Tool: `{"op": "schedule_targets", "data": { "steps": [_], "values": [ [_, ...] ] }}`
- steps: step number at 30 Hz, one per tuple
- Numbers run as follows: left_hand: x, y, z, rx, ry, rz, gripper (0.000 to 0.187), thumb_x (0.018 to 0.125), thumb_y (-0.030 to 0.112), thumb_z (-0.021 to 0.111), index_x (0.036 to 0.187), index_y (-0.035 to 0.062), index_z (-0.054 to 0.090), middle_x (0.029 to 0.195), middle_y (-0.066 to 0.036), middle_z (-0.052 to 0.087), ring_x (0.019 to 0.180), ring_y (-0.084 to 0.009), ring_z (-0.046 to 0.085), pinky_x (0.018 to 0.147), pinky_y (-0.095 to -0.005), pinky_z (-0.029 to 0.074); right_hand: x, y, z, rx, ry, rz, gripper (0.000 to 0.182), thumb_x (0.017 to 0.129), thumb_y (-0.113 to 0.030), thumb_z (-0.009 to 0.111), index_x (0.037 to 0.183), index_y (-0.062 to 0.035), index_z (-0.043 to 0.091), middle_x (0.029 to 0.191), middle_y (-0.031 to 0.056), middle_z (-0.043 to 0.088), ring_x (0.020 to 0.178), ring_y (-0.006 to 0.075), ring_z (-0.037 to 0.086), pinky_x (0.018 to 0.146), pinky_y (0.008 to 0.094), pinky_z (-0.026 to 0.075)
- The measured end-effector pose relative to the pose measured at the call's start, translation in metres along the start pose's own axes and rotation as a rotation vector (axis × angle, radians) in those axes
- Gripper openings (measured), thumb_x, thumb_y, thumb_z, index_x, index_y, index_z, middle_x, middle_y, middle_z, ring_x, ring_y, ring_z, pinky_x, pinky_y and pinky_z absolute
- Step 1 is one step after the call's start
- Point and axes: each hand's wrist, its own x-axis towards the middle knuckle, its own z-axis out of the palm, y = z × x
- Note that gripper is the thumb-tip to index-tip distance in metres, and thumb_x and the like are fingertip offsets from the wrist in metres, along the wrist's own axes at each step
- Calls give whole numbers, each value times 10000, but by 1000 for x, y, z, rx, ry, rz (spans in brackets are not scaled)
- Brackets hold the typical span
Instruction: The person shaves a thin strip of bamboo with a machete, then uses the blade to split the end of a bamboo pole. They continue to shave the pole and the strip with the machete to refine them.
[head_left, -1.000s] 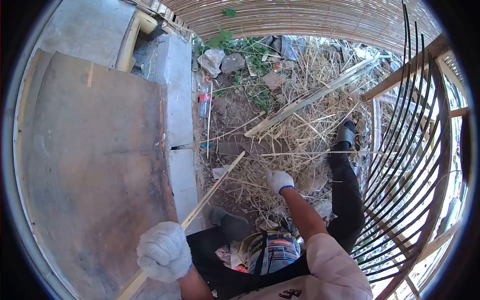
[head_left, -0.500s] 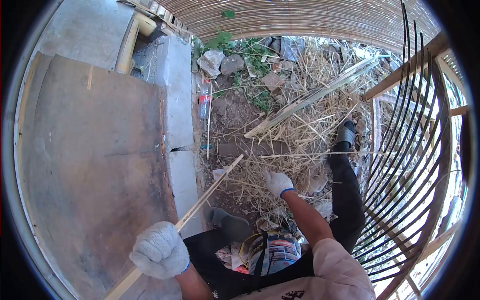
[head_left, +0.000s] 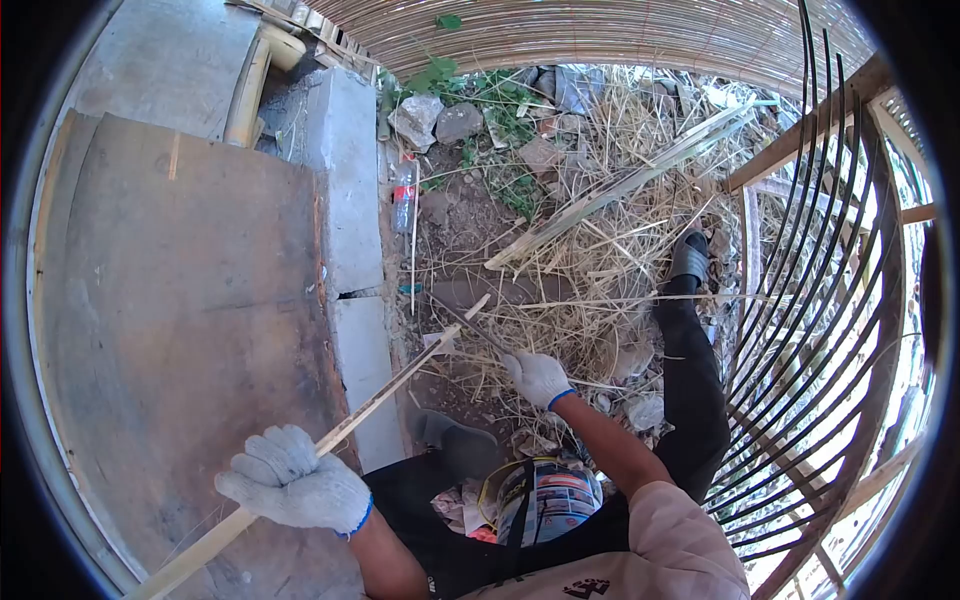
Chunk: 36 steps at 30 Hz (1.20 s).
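Brown sheet (head_left: 190,300), left. Pale strip (head_left: 385,395) crosses its right edge near the lower end, tip over straw. Printed container (head_left: 568,505) between the legs, print too small to read. Left hand (head_left: 297,480), gloved, partly open on the strip, fingers together. Right hand (head_left: 537,380), gloved, closed round thin dark tool (head_left: 480,333) crossing the strip near its tip; contact unclear. Red-labelled bottle (head_left: 404,197), label unreadable.

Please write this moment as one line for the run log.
left hand: on strip | right hand: holds tool | tool: crosses strip near far end, contact unclear | bottle: on ground, beside blocks
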Motion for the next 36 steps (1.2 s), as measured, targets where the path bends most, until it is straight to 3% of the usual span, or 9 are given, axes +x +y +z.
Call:
{"op": "schedule_targets", "data": {
  "steps": [2,5,9,13,17,21,27,28,36],
  "values": [
    [3,2,11,129,260,33,571,1155,443,411,687,176,223,637,30,191,540,-125,179,504,-315,175,1,2,8,7,-1,8,482,1085,-470,449,1061,-50,685,858,262,727,850,472,712,794,593,547],
    [14,1,15,175,385,19,583,1144,451,452,693,173,210,648,27,187,558,-132,165,518,-332,177,10,6,9,-5,-4,96,494,1088,-467,434,1079,-53,703,891,268,732,875,469,711,807,590,543],
    [23,0,7,191,357,10,595,1134,450,485,688,170,208,653,21,191,558,-135,174,528,-336,183,26,28,17,-68,5,359,508,1085,-478,437,1065,-52,712,923,284,734,900,468,714,817,588,546],
    [30,-5,2,230,395,-10,592,1133,455,487,690,172,215,651,18,193,567,-137,180,537,-342,190,11,17,14,26,11,81,543,1088,-492,431,1025,-28,705,914,287,732,893,484,711,813,599,548],
    [41,-6,3,249,492,-12,588,1133,455,488,692,175,218,646,20,187,574,-136,169,540,-345,180,15,-6,9,30,57,142,491,1083,-467,452,985,-48,688,847,276,717,850,484,702,795,602,541],
    [41,-9,-8,198,405,-18,600,1129,469,490,685,174,214,648,21,182,576,-137,164,536,-342,170,3,-6,6,-33,22,96,486,1087,-462,453,975,-50,684,838,270,718,837,477,706,778,596,547],
    [39,-5,-5,227,433,-15,610,1127,487,483,679,178,208,646,23,172,578,-134,164,530,-335,167,22,28,17,-84,-41,283,595,1088,-514,393,1096,-28,736,927,294,732,920,485,710,852,587,551],
    [39,-5,-11,223,405,-7,610,1128,486,482,678,178,208,644,24,171,576,-133,165,529,-336,169,12,12,3,-7,17,195,618,1089,-521,382,1082,-12,731,946,298,735,933,485,711,868,587,550],
    [39,-8,-9,219,387,-25,607,1128,477,485,675,186,205,632,26,180,562,-129,170,525,-330,177,11,11,-8,-98,-66,241,619,1098,-522,371,1072,-8,716,931,279,745,917,480,720,852,588,563]
  ]
}}
